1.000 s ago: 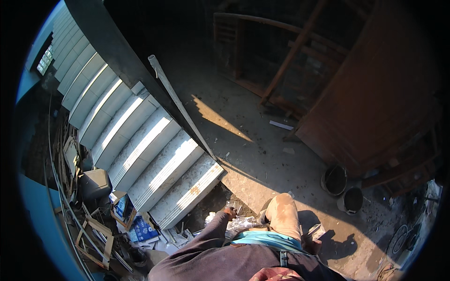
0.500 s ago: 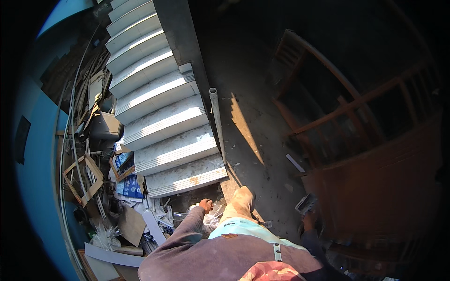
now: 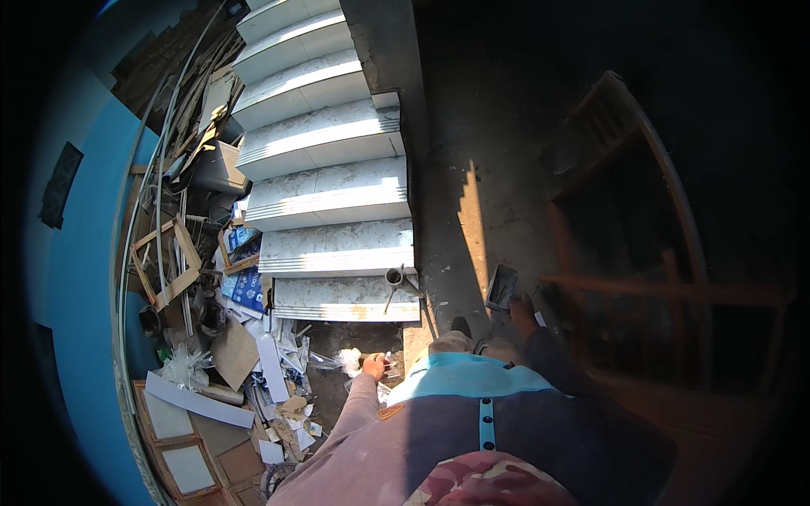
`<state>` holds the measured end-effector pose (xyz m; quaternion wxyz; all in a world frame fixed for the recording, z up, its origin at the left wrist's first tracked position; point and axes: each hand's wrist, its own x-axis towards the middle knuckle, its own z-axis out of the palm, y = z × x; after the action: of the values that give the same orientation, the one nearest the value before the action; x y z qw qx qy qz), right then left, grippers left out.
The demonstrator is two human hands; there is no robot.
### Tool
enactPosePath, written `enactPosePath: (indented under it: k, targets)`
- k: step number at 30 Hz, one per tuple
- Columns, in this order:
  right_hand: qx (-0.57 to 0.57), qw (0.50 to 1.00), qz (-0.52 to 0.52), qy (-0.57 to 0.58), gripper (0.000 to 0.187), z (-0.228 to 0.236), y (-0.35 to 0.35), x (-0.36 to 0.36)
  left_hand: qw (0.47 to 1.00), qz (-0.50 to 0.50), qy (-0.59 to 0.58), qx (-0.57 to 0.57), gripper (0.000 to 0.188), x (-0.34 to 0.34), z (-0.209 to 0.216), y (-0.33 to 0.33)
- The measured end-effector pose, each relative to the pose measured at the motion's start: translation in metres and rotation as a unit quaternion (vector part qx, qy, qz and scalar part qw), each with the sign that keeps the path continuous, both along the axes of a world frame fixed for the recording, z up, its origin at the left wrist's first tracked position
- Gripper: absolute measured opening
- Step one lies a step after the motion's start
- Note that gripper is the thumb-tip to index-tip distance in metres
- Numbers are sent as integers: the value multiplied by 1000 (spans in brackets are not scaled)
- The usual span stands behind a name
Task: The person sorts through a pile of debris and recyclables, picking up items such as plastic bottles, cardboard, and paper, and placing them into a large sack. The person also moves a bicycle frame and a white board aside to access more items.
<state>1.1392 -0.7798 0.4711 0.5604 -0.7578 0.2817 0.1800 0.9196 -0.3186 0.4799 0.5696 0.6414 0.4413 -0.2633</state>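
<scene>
My right hand [image 3: 524,311], in shade at the right of my body, grips a shallow grey rectangular tray-like thing [image 3: 502,287] with a paler rim. Low on my left, in sunlight, my left hand [image 3: 375,365] has its fingers curled. Beside it lie a crumpled white bundle [image 3: 348,361] and clear plastic [image 3: 322,360]; whether the fingers hold any of it is too small to make out. An upright pipe [image 3: 396,276] stands at the right end of the lowest white stair step [image 3: 346,297].
White tiled stairs [image 3: 329,198] rise ahead. Left of them lies a heap of scrap: a wooden frame [image 3: 187,274], a brown board [image 3: 234,352], a bent white strip [image 3: 198,400] and long thin pipes. A blue wall [image 3: 93,244] bounds the left. Wooden furniture [image 3: 641,287] stands in shadow at right.
My right hand has brought the tray-like thing forward and inward. The view has turned and shifted closer to the stairs, so the pipe now shows nearly end-on. My left hand stays low by the plastic.
</scene>
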Motion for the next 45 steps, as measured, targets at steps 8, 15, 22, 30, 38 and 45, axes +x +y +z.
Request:
enactPosePath:
  k: [8,15,22,30,38,45]
  targets:
    - [37,980,198,4,27,44,129,258,966,229,-111,31,34,39,6,-74]
    - [105,963,246,-34,27,-9,269,497,783,613,104,-14,46,19,25,-204]
    - [143,963,212,-82,26,-24,398,695,855,483,180,-53,42,103,70,-348]
    - [268,938,218,-34,48,-32,435,746,930,344,89,92,35,161,62,-398]
    - [-141,728,669,44,30,-93,260,504,736,676,12,8,40,168,70,-376]
    - [-189,425,885,-35,36,-71,140,283,724,689,-25,30,45,86,58,-438]
